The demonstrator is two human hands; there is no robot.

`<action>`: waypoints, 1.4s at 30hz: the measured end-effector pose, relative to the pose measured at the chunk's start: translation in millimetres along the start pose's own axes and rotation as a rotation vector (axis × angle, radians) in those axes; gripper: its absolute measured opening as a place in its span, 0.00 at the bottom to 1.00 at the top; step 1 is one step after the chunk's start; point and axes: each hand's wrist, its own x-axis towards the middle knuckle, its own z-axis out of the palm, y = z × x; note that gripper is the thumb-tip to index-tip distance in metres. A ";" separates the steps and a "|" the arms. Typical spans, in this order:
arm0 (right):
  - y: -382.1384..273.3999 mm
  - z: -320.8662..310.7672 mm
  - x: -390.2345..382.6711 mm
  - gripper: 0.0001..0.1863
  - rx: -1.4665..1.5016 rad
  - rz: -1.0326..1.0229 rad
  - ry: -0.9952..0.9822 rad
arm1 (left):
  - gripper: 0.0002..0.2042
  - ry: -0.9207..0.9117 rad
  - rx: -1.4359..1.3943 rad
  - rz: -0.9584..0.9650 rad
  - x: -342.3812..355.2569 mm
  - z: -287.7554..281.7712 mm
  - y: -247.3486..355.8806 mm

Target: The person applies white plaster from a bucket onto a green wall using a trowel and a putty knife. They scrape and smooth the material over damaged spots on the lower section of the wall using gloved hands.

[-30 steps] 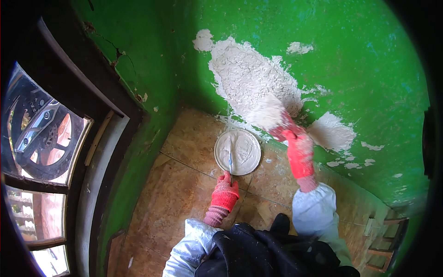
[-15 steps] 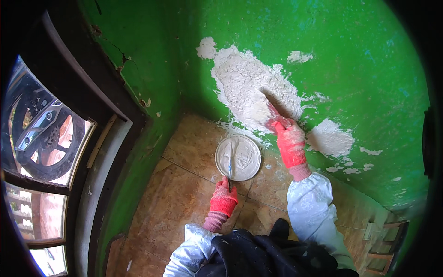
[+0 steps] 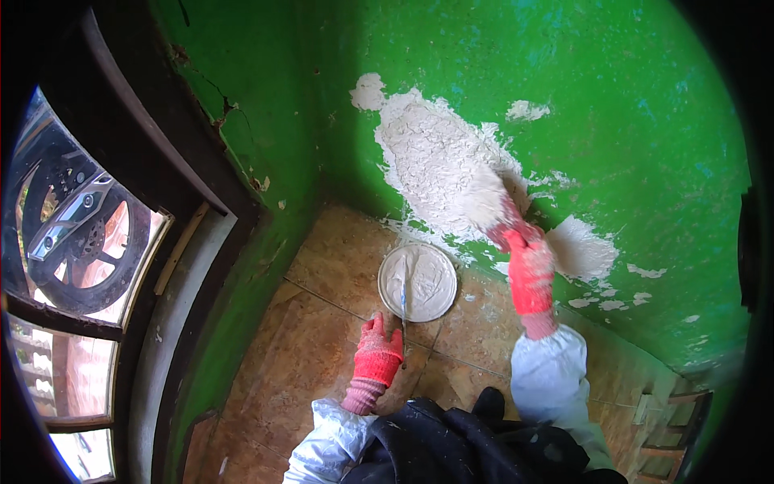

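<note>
My right hand (image 3: 532,270), in a red glove with a pale, smeared cuff, is closed around a putty knife. White filler coats the putty knife (image 3: 486,202), which lies against a rough white patch (image 3: 435,149) on the green wall. A round tub (image 3: 382,300) of white filler stands on the floor below the patch. A thin tool with a pale blue and white handle (image 3: 405,294) rests in it and sticks out over the near rim. My left hand (image 3: 377,351), also red-gloved, is just left of that handle, fingers stretched out and holding nothing.
Smaller filler patches (image 3: 580,248) dot the green wall (image 3: 629,153). Brown tiles (image 3: 322,315) cover the floor. On the left is a dark-framed window (image 3: 76,327) with a motorcycle wheel (image 3: 89,242) behind it. A wooden slatted item (image 3: 673,436) stands at the lower right.
My left hand has come off the thin tool's handle and shifted slightly left, its fingers opening. My right hand has moved right and down along the patch with the putty knife.
</note>
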 end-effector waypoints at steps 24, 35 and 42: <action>-39.9 16.4 24.4 0.16 -0.526 -0.603 -0.167 | 0.23 0.167 -0.141 0.145 -18.6 -27.7 25.1; -45.4 22.7 37.5 0.17 -0.450 -0.369 -0.065 | 0.21 0.174 -0.163 0.196 -21.8 -27.9 27.1; -49.3 37.4 42.7 0.17 -0.439 -0.508 -0.115 | 0.21 0.145 -0.219 0.244 -21.4 -19.2 37.0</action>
